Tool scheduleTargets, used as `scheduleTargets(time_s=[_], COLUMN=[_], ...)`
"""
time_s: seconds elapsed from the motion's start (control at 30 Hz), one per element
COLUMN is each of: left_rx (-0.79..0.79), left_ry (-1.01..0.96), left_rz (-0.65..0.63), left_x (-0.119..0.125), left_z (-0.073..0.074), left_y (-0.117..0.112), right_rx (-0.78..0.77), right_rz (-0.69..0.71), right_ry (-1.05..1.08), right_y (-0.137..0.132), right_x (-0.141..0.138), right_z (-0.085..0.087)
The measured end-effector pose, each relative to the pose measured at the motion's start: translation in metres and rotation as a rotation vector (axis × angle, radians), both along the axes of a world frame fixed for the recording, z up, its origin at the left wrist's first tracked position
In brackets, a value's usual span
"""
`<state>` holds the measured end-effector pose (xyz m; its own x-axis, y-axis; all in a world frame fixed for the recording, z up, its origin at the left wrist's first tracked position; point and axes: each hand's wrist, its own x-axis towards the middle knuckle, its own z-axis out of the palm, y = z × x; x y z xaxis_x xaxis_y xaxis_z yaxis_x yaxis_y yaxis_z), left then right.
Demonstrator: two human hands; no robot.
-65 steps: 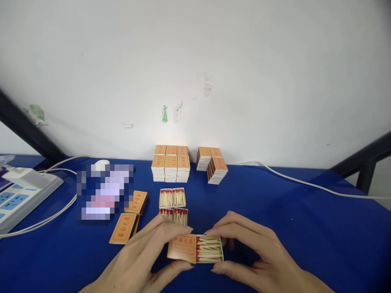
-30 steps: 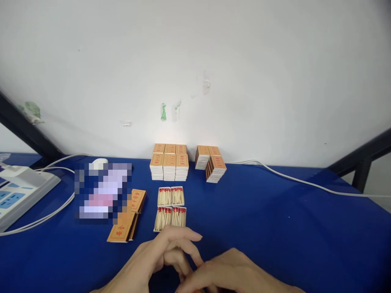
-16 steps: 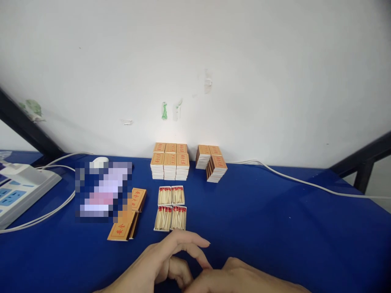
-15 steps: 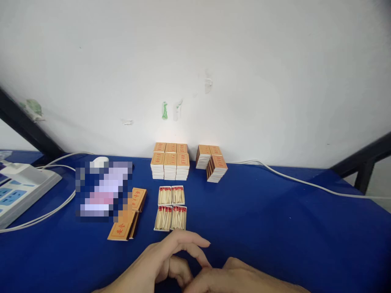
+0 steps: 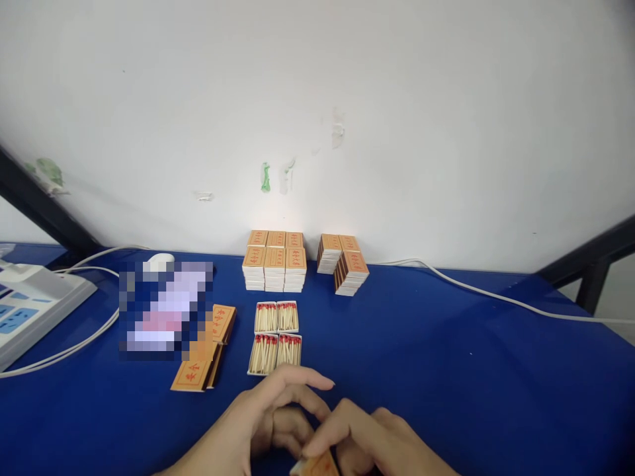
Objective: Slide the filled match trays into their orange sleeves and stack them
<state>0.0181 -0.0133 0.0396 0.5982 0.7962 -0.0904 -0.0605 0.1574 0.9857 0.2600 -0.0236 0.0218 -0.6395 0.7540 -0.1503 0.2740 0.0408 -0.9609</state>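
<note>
An orange matchbox (image 5: 320,465) with red print shows at the bottom edge, partly cut off by the frame. My right hand (image 5: 367,436) grips it with bent fingers from the right. On the other side my left hand (image 5: 278,413) curls its fingers round against the box, with the index finger raised and stretched to the right; its thumb is hidden. Just beyond my left hand lie several open match trays (image 5: 266,354) filled with red-tipped matches, the nearest partly covered by it. Orange matchbox sleeves (image 5: 191,375) lie to their left.
Closed matchboxes stand stacked in a block (image 5: 274,270) by the wall, with a smaller stack (image 5: 351,271) to its right. At left are a blurred phone (image 5: 173,301), a white rounded object (image 5: 159,262) and a power strip (image 5: 30,311). A white cable (image 5: 476,287) runs right.
My right hand has risen and turned, its index finger now bent over the matchbox, which has come into sight at the bottom. My left hand has shifted slightly up and left.
</note>
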Motion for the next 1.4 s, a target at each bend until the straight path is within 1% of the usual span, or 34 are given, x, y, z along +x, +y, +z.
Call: scheduleTargets(time_s=[0.07,0.13,0.17,0.2,0.23,0.3,0.33,0.4,0.47,0.57,0.63,0.7,0.8,0.93,1.0,1.1,1.2,1.3,1.4], left_rx=[-0.063,-0.11,-0.124,-0.134,-0.144,-0.175,-0.196,-0.24,-0.266,-0.272,-0.302,-0.342,-0.365,-0.352,-0.355,-0.345,-0.342,-0.358,-0.345], left_ry=[-0.039,-0.094,-0.118,-0.138,-0.152,-0.18,-0.199,-0.236,-0.245,-0.194,-0.148,-0.101,-0.06,-0.025,-0.009,0.008,0.013,-0.015,-0.002], left_rz=[-0.008,-0.003,0.0,0.001,-0.001,-0.018,-0.031,-0.062,-0.089,-0.088,-0.058,-0.016,0.028,0.036,0.036,0.026,0.011,0.008,0.026], left_x=[0.0,0.0,0.0,0.0,0.0,0.0,-0.001,-0.001,-0.001,-0.001,-0.001,0.0,0.001,0.003,0.003,0.002,0.001,0.001,0.001], left_z=[0.001,0.0,0.0,0.0,0.0,0.002,0.003,0.006,0.011,0.017,0.018,0.016,0.014,0.015,0.018,0.02,0.021,0.02,0.017], left_y=[0.002,0.002,0.002,0.002,0.002,0.002,0.003,0.004,0.004,0.003,0.001,0.0,-0.001,-0.002,-0.003,-0.003,-0.003,-0.002,-0.003], right_rx=[0.093,0.198,0.244,0.299,0.319,0.334,0.33,0.337,0.324,0.24,0.261,0.37,0.565,0.789,0.851,0.858,0.793,0.721,0.728], right_rz=[-0.085,-0.088,-0.066,-0.081,-0.144,-0.166,-0.154,-0.098,-0.067,-0.074,-0.092,-0.092,-0.07,-0.103,-0.12,-0.104,-0.092,-0.084,-0.058], right_ry=[0.034,0.069,0.053,0.015,-0.054,-0.099,-0.121,-0.144,-0.172,-0.149,-0.098,-0.079,-0.116,-0.202,-0.248,-0.236,-0.224,-0.237,-0.235], right_y=[-0.001,-0.001,-0.002,-0.002,-0.003,-0.003,-0.003,0.0,0.004,0.008,0.008,0.007,0.006,0.004,0.001,-0.002,-0.003,-0.003,-0.001], right_x=[0.003,0.007,0.008,0.009,0.011,0.014,0.015,0.017,0.018,0.015,0.011,0.008,0.005,0.007,0.009,0.009,0.009,0.009,0.011], right_z=[0.003,0.009,0.014,0.018,0.022,0.027,0.027,0.023,0.015,0.004,0.001,0.001,0.006,0.016,0.019,0.021,0.022,0.021,0.018])
